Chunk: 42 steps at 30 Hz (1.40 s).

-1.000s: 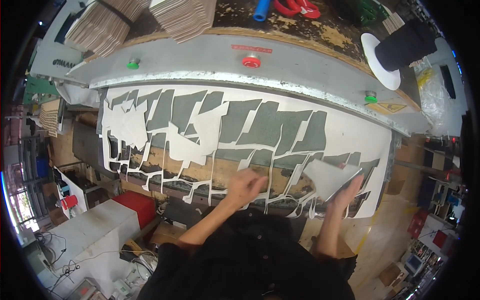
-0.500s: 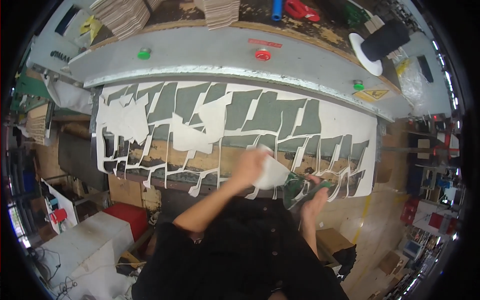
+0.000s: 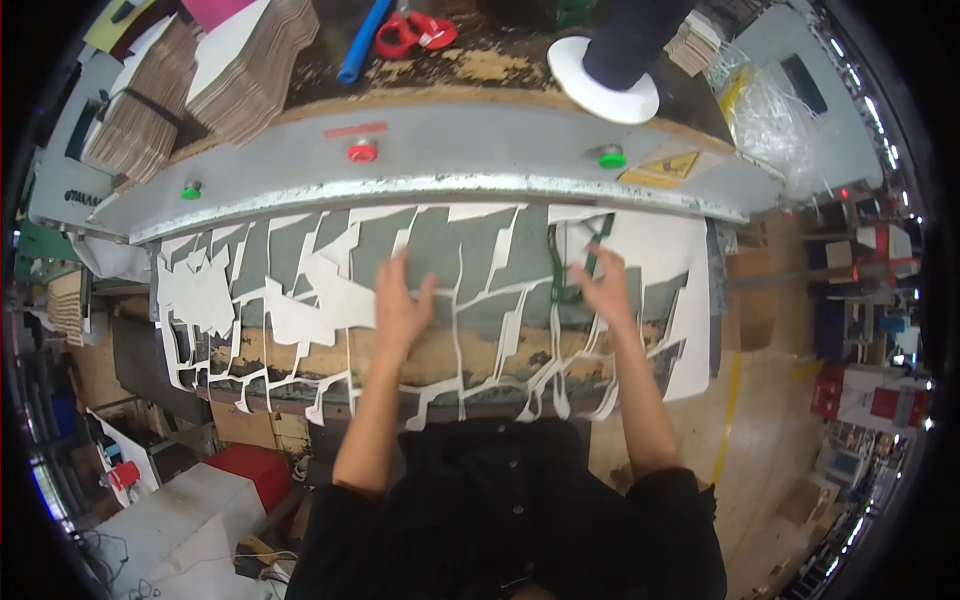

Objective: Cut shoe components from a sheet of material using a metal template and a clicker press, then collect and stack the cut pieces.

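A green-edged cutting die (image 3: pixel 557 262) stands on the white sheet (image 3: pixel 680 250) near its far right part. My right hand (image 3: pixel 608 288) has its fingers on the die's right side and grips it there. To the left, my left hand (image 3: pixel 402 305) is over the cut-out part of the sheet, fingers apart and holding nothing. Beside it lie loose white cut pieces (image 3: pixel 305 315), some overlapping. Another heap of white pieces (image 3: pixel 200 290) rests at the sheet's left end. Grey-green and worn brown board (image 3: pixel 400 355) shows through the openings.
Behind the sheet runs a grey machine beam (image 3: pixel 480 150) with a red button (image 3: pixel 362 151) and green buttons (image 3: pixel 612 157). On top are stacked pieces (image 3: pixel 250 70), a blue tube (image 3: pixel 363 45), red-handled scissors (image 3: pixel 415 33) and a black thread cone (image 3: pixel 630 45).
The die in my right hand has moved from near my body to the sheet's far right part. My left hand has let go of the white piece and opened. The view has shifted right.
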{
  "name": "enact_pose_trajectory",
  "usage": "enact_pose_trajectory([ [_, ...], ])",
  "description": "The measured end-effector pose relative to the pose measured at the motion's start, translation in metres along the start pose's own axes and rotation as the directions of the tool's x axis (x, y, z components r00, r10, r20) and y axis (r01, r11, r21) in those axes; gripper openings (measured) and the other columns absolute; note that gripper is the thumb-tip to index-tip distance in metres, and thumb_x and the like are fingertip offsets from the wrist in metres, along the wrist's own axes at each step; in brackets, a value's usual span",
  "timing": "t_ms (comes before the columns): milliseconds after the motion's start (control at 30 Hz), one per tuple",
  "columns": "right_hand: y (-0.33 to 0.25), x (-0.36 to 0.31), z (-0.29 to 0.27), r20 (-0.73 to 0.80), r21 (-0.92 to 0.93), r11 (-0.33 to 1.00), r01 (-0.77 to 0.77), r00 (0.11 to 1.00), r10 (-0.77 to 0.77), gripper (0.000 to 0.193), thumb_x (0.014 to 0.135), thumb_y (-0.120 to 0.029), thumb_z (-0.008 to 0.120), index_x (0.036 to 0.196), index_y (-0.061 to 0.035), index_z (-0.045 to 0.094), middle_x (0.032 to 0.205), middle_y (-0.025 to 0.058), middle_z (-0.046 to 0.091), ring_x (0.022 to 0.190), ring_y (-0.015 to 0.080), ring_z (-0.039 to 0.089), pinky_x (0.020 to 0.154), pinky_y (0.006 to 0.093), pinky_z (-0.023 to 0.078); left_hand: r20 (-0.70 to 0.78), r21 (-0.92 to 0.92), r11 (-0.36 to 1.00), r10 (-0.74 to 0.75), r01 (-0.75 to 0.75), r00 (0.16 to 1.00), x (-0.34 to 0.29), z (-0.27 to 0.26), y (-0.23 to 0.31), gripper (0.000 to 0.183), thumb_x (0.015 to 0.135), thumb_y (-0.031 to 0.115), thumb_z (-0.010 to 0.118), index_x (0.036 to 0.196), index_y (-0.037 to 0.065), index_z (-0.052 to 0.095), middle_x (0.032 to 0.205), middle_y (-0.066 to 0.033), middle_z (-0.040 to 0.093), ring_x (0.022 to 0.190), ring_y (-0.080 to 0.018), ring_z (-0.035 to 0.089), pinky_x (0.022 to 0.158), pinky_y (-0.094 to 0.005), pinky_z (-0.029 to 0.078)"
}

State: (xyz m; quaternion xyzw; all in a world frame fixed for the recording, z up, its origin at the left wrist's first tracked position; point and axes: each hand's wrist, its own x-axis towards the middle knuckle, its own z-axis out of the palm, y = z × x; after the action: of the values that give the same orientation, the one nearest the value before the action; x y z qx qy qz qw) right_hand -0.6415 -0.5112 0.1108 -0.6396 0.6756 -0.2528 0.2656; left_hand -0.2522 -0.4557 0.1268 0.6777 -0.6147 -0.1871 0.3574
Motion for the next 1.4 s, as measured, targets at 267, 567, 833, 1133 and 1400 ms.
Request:
enact_pose_trajectory([
  [267, 0.018, 0.002, -0.017, 0.274, -0.114, 0.910, 0.399, 0.893, -0.357, 0.086, 0.071, -0.039, 0.096, 0.143, -0.0125, 0.058, 0.156, 0.0262, 0.053, 0.154, 0.0407, 0.042, 0.127, 0.0712, 0.013, 0.343, -0.158, 0.973, 0.211, -0.165, 0.915, -0.049, 0.131, 0.117, 0.080, 0.088, 0.024, 0.082, 0.155, -0.002, 0.047, 0.152, -0.0264, 0.056, 0.144, -0.0461, 0.049, 0.124, -0.0579, 0.033],
  [567, 0.047, 0.025, -0.006, 0.036, 0.008, 0.916, 0.400, 0.916, -0.400, 0.093, 0.073, -0.038, 0.096, 0.149, -0.0107, 0.051, 0.155, 0.0303, 0.054, 0.155, 0.0404, 0.042, 0.129, 0.0677, 0.012, 0.301, -0.203, 0.967, 0.210, -0.152, 0.930, -0.043, 0.173, 0.135, 0.086, 0.089, 0.022, 0.081, 0.159, -0.006, 0.041, 0.157, -0.0281, 0.052, 0.150, -0.0473, 0.043, 0.128, -0.0576, 0.028],
  [833, 0.044, 0.022, -0.002, 0.028, -0.015, 0.919, 0.395, 0.919, -0.394, 0.092, 0.075, -0.037, 0.095, 0.150, -0.0101, 0.050, 0.153, 0.0312, 0.056, 0.152, 0.0407, 0.046, 0.130, 0.0656, 0.010, 0.054, -0.145, 0.959, 0.254, -0.244, 0.966, -0.060, 0.190, 0.130, 0.076, 0.089, 0.021, 0.081, 0.153, -0.004, 0.050, 0.146, -0.0267, 0.060, 0.140, -0.0462, 0.052, 0.121, -0.0542, 0.038],
  [1133, 0.044, 0.020, -0.008, 0.073, -0.013, 0.911, 0.413, 0.909, -0.411, 0.088, 0.076, -0.034, 0.094, 0.149, -0.0100, 0.051, 0.153, 0.0292, 0.056, 0.154, 0.0393, 0.045, 0.130, 0.0666, 0.009, 0.058, -0.133, 0.959, 0.260, -0.250, 0.964, -0.057, 0.188, 0.129, 0.076, 0.086, 0.021, 0.082, 0.151, -0.004, 0.051, 0.144, -0.0250, 0.060, 0.137, -0.0443, 0.054, 0.118, -0.0535, 0.040],
  [1400, 0.044, 0.023, -0.007, 0.071, -0.025, 0.908, 0.419, 0.906, -0.417, 0.090, 0.075, -0.033, 0.095, 0.149, -0.0092, 0.050, 0.155, 0.0298, 0.054, 0.153, 0.0404, 0.045, 0.130, 0.0670, 0.009, 0.054, -0.158, 0.951, 0.277, -0.266, 0.959, -0.053, 0.185, 0.130, 0.078, 0.085, 0.020, 0.081, 0.150, -0.006, 0.048, 0.146, -0.0252, 0.057, 0.139, -0.0455, 0.052, 0.119, -0.0545, 0.038],
])
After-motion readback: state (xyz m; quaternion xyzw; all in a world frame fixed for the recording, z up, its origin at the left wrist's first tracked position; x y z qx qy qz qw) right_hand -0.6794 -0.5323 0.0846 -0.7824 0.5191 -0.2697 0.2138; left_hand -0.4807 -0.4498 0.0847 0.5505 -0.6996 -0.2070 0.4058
